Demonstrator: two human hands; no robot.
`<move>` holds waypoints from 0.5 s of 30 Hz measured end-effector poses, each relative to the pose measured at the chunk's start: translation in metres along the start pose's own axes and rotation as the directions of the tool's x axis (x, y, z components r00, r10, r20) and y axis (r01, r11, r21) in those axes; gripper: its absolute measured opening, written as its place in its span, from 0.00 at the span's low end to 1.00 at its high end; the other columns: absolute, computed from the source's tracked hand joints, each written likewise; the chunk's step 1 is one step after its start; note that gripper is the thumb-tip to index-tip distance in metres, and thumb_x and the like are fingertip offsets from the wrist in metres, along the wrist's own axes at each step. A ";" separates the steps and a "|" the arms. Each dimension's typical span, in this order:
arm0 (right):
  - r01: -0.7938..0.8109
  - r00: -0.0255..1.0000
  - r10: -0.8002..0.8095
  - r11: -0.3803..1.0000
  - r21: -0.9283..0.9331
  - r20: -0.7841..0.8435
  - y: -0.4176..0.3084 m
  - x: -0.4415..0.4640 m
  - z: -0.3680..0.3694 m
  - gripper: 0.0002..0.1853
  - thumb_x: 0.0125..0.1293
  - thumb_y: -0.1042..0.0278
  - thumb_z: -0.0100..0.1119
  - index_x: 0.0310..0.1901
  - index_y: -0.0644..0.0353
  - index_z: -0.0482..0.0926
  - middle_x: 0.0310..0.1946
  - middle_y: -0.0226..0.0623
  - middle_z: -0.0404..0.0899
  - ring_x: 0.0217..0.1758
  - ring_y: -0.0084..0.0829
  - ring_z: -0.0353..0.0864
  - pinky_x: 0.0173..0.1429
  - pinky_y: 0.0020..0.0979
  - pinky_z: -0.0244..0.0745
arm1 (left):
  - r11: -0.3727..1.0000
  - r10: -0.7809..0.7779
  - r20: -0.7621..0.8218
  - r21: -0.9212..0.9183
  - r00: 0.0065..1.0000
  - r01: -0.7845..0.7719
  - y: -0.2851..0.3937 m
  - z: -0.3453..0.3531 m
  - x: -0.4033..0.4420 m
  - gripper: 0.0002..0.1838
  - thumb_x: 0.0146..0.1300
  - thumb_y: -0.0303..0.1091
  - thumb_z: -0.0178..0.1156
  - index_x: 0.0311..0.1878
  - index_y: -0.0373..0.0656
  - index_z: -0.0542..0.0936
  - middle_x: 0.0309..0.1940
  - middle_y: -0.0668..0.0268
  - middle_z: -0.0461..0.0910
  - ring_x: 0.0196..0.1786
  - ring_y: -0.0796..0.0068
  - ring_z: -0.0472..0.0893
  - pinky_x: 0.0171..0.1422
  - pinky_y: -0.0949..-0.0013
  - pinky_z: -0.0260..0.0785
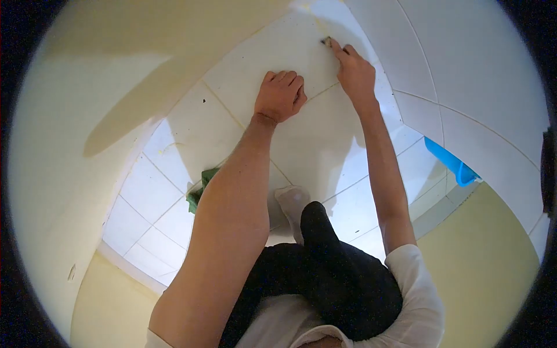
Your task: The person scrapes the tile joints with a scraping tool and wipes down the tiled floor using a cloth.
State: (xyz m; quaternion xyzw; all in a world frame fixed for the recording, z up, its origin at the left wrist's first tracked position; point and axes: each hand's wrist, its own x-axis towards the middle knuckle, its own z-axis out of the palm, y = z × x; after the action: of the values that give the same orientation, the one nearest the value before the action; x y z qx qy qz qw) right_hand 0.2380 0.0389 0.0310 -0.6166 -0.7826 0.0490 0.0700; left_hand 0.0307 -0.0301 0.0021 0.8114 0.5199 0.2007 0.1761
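Observation:
My left hand (pixel 281 95) is closed in a fist and rests on the white tiled floor (pixel 232 69); whether anything is inside it is hidden. Farther forward and to the right, my right hand (pixel 354 69) has its fingertips pressed on a small dark and pale object (pixel 327 42) against the floor. The object is too small to name. Below the left forearm, a green cloth (pixel 196 200) lies partly hidden behind it.
A tiled wall (pixel 464 75) rises on the right, with a blue plastic object (pixel 452 163) at its lower edge. On the left stands a pale yellowish wall (pixel 75 116). A foot in a light sock (pixel 292 203) is on the floor below my hands.

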 end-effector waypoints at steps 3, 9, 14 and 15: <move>0.010 0.989 -0.004 0.999 -0.040 0.148 -0.009 0.027 -0.019 0.23 0.65 0.72 0.58 0.60 0.39 0.82 0.37 0.34 0.83 0.39 0.42 0.85 0.40 0.43 0.80 | 1.000 0.020 -0.070 -0.001 0.997 -0.020 -0.001 0.005 -0.001 0.07 0.58 0.36 0.60 0.37 0.46 0.78 0.35 0.63 0.78 0.42 0.62 0.79 0.50 0.57 0.66; 0.015 0.967 -0.029 0.998 0.056 0.253 0.010 0.046 -0.009 0.22 0.69 0.66 0.56 0.63 0.33 0.80 0.37 0.39 0.85 0.41 0.46 0.85 0.45 0.46 0.79 | 0.999 0.037 -0.107 0.022 0.994 -0.034 -0.001 0.002 0.003 0.05 0.57 0.34 0.61 0.34 0.47 0.77 0.31 0.68 0.75 0.39 0.68 0.78 0.48 0.60 0.65; 0.040 0.959 -0.038 0.999 -0.001 0.281 0.003 0.051 -0.022 0.22 0.71 0.65 0.55 0.64 0.30 0.79 0.39 0.40 0.86 0.43 0.47 0.85 0.47 0.47 0.79 | 1.000 -0.018 0.044 -0.013 0.999 0.018 -0.001 -0.001 0.001 0.08 0.59 0.37 0.61 0.39 0.46 0.78 0.39 0.61 0.79 0.45 0.59 0.79 0.52 0.54 0.67; 0.017 0.965 -0.020 1.000 0.013 0.263 0.002 0.050 -0.019 0.22 0.71 0.65 0.54 0.64 0.30 0.79 0.39 0.40 0.87 0.43 0.47 0.85 0.47 0.47 0.80 | 1.000 0.001 0.000 -0.004 1.000 -0.001 -0.001 0.000 0.000 0.07 0.59 0.37 0.61 0.38 0.46 0.78 0.37 0.63 0.79 0.44 0.62 0.79 0.52 0.56 0.67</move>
State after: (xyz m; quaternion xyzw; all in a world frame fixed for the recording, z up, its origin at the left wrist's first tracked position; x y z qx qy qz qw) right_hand 0.2314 0.0879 0.0523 -0.5969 -0.7904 0.1339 -0.0308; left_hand 0.0303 -0.0296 0.0014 0.8114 0.5190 0.2018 0.1778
